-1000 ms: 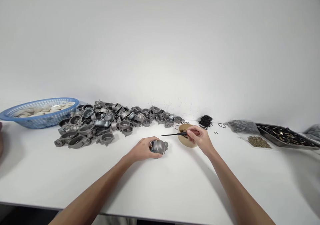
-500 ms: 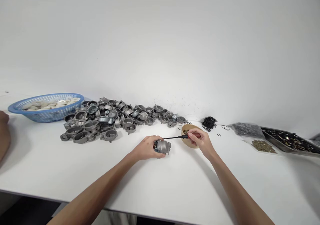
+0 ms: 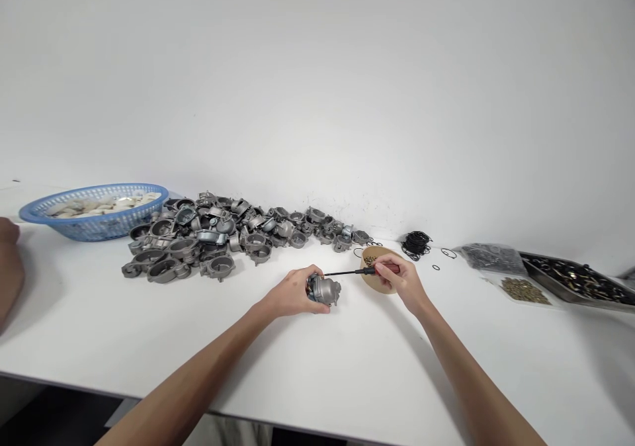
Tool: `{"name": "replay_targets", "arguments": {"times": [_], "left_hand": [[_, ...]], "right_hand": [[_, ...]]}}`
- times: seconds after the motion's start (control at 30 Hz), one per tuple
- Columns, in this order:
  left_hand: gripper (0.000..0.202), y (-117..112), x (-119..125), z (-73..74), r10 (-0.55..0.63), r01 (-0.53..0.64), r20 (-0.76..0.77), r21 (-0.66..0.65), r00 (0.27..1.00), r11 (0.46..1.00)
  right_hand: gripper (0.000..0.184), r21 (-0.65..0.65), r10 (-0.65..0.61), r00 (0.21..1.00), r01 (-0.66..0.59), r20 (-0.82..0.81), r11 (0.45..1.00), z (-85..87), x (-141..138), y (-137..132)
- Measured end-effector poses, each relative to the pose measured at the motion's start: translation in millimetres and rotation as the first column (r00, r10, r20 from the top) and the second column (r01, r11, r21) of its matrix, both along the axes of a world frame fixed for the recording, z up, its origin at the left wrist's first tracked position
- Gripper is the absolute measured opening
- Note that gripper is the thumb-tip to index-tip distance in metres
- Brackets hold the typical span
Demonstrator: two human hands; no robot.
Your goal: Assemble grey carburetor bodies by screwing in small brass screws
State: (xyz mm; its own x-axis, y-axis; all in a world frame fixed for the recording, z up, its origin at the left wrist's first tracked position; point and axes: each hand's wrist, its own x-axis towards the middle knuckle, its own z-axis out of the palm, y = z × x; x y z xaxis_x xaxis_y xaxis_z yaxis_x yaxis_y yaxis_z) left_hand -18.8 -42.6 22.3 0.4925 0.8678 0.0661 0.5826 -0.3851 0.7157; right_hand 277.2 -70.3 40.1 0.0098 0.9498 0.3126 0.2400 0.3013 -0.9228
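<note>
The left grip (image 3: 296, 294) hides one side of the carburetor (image 3: 327, 292); the right grip (image 3: 399, 280) covers part of the screwdriver (image 3: 364, 271), whose tip is too small to distinguish. Edges crop another person's arm (image 3: 8, 274) and a tray (image 3: 570, 294).

Tip of screwdriver (image 3: 364, 272), clear of metal part (image 3: 327, 291) one second ago, now at part's upper edge.

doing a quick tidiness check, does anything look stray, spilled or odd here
A small black ring and a larger ring lie apart from the black heap beside them, so they look stray. Dark specks stand out on the pale wall near the metal parts. The held part is too small to judge.
</note>
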Motion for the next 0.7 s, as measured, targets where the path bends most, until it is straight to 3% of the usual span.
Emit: {"name": "replay_targets", "arguments": {"times": [0.57, 0.7], "left_hand": [[0.077, -0.7, 0.0, 4.8, -0.009, 0.009, -0.041, -0.010, 0.999, 1.000], [0.076, -2.0, -1.2, 5.4, -0.050, 0.050, -0.015, 0.020, 0.999, 0.999]], "right_hand": [[0.032, -0.017, 0.014, 1.000, -0.015, -0.006, 1.000, 0.8, -1.3, -0.7], [0.030, 0.030, -0.007, 0.999, 0.005, 0.052, 1.000, 3.5, -0.4, -2.9]]}}
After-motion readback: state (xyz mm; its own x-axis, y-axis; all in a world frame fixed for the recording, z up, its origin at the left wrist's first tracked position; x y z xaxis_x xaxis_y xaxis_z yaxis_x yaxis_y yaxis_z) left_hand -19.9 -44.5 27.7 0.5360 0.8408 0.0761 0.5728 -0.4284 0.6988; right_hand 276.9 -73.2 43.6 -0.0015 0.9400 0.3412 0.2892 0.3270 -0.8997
